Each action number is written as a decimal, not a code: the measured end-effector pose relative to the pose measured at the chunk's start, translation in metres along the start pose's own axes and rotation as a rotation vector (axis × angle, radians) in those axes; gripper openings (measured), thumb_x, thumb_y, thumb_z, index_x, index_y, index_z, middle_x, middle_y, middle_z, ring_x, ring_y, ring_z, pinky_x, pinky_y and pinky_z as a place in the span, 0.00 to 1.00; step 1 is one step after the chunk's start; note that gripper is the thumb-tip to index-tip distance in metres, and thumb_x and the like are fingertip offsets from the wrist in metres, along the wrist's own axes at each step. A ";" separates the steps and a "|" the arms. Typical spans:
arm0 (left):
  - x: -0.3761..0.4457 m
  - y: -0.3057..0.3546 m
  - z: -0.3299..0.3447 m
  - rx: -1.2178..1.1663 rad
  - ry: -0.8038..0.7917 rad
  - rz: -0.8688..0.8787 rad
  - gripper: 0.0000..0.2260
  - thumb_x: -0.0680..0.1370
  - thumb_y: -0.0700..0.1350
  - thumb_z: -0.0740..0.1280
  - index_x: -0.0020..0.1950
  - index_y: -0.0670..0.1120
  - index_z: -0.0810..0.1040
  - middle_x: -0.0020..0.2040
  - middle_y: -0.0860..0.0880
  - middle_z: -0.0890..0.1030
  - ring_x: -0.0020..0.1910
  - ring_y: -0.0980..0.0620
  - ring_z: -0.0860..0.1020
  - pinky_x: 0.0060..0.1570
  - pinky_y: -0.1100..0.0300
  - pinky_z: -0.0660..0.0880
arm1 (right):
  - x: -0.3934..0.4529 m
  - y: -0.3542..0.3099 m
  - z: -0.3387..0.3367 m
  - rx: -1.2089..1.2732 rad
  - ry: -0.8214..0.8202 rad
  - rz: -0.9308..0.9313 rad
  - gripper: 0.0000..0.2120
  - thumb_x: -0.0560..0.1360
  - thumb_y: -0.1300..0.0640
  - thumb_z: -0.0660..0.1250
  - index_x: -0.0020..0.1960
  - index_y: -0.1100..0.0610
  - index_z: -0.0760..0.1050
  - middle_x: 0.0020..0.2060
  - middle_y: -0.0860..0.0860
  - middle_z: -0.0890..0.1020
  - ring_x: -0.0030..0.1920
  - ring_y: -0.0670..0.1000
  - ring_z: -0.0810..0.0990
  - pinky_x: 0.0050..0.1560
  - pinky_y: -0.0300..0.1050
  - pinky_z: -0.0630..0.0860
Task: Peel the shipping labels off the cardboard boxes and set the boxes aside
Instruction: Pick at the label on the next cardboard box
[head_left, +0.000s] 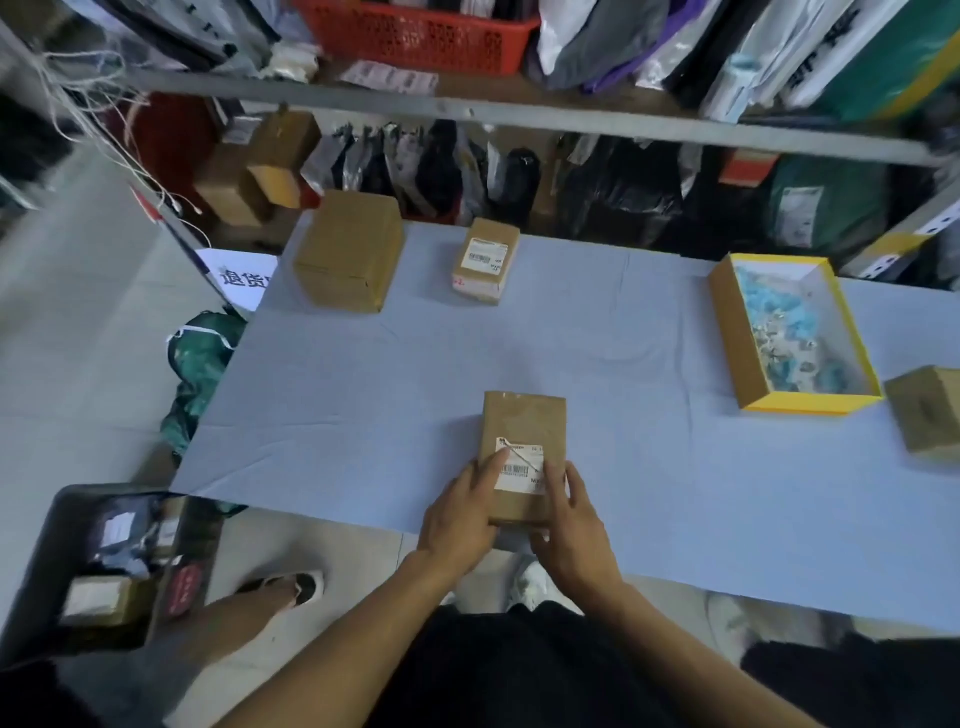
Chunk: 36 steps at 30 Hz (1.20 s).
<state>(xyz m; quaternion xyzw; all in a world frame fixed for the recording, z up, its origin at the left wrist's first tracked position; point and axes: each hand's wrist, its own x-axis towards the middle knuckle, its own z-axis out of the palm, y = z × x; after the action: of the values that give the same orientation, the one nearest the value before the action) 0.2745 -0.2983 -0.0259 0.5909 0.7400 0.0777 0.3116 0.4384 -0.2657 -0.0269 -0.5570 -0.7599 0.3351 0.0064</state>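
Observation:
A small cardboard box (522, 421) lies at the near edge of the table, with a white shipping label (521, 466) on its top. My left hand (462, 514) grips the box's left side, its forefinger resting on the label's upper left corner. My right hand (574, 525) holds the box's right side, thumb by the label's right edge. A second labelled box (485, 260) stands at the back of the table. To its left sits a larger plain box (348, 249). Another plain box (930, 410) is at the right edge.
A pale blue cloth covers the table (363, 389). A yellow open tray (795, 332) with blue and white scraps lies at the right. A dark bin (104, 566) with parcels stands on the floor at the left. Shelves of bagged parcels (597, 187) rise behind the table.

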 end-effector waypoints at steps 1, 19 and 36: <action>0.000 0.000 0.001 -0.031 -0.021 -0.019 0.40 0.74 0.46 0.67 0.77 0.62 0.47 0.75 0.51 0.62 0.66 0.46 0.71 0.56 0.51 0.75 | -0.002 0.001 -0.001 0.054 -0.022 -0.001 0.45 0.70 0.53 0.69 0.78 0.49 0.46 0.77 0.53 0.49 0.63 0.58 0.73 0.55 0.49 0.76; 0.033 0.002 -0.019 -0.354 -0.082 -0.089 0.44 0.70 0.49 0.77 0.77 0.65 0.53 0.69 0.47 0.68 0.65 0.47 0.73 0.63 0.55 0.72 | 0.045 -0.003 -0.024 0.073 0.186 0.008 0.15 0.76 0.58 0.66 0.62 0.50 0.75 0.72 0.51 0.64 0.58 0.54 0.76 0.49 0.37 0.67; 0.027 -0.005 -0.013 -0.422 -0.042 -0.101 0.46 0.65 0.57 0.78 0.75 0.69 0.54 0.65 0.50 0.69 0.60 0.50 0.75 0.57 0.62 0.72 | 0.051 -0.010 -0.010 0.063 0.233 0.014 0.10 0.73 0.62 0.65 0.54 0.56 0.75 0.68 0.55 0.66 0.53 0.59 0.78 0.48 0.49 0.78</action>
<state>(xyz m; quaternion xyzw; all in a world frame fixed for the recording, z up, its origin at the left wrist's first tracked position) 0.2607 -0.2713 -0.0284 0.4764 0.7292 0.2031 0.4473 0.4148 -0.2185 -0.0327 -0.5970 -0.7391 0.2919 0.1099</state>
